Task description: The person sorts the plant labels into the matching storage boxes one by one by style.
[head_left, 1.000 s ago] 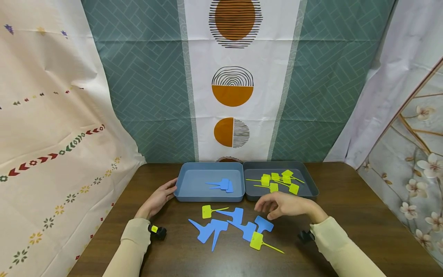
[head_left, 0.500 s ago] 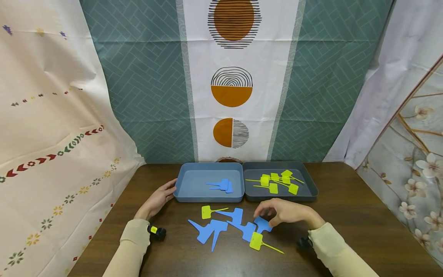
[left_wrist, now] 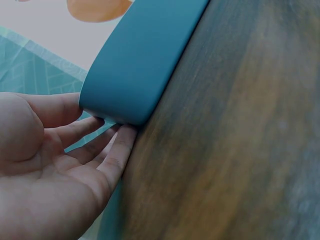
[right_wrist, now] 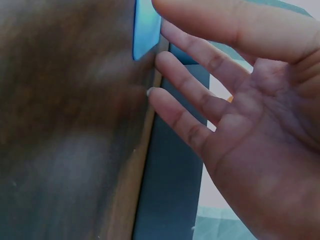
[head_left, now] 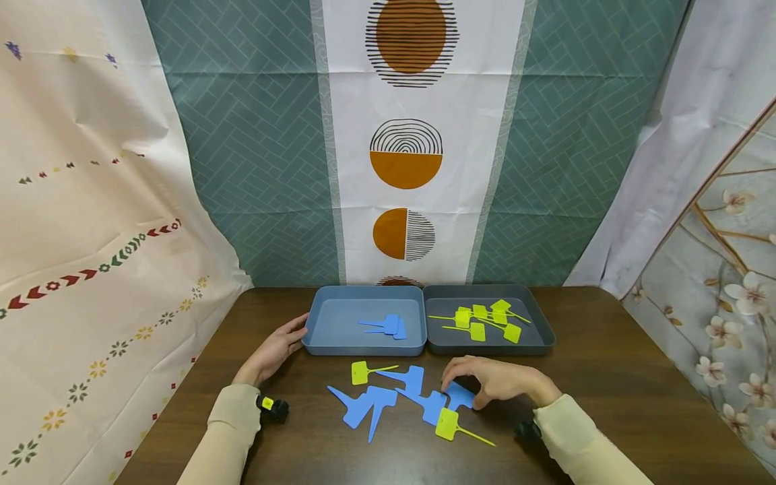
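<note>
Several blue and yellow T-shaped plant tags lie on the wooden table. My right hand (head_left: 497,378) is over one blue plant tag (head_left: 459,396), its thumb and index finger spread to either side of the head. In the right wrist view this tag lies beside my thumb, while the other fingers extend loosely. My left hand (head_left: 274,347) rests its fingertips against the left end of the blue tray (head_left: 364,351); the left wrist view shows them at the tray's corner. A yellow plant tag (head_left: 447,424) lies just in front of the blue one.
Two blue tags (head_left: 391,325) lie inside the blue tray. The dark grey tray (head_left: 491,349) adjoins it on the right and holds several yellow tags (head_left: 477,331). More blue tags (head_left: 412,380) and another yellow tag (head_left: 360,372) are between my hands. Fabric curtains stand behind the table.
My right hand has come down and slightly toward me, its thumb and index finger reaching the blue plant tag's edges. My left hand stays at the blue tray.
</note>
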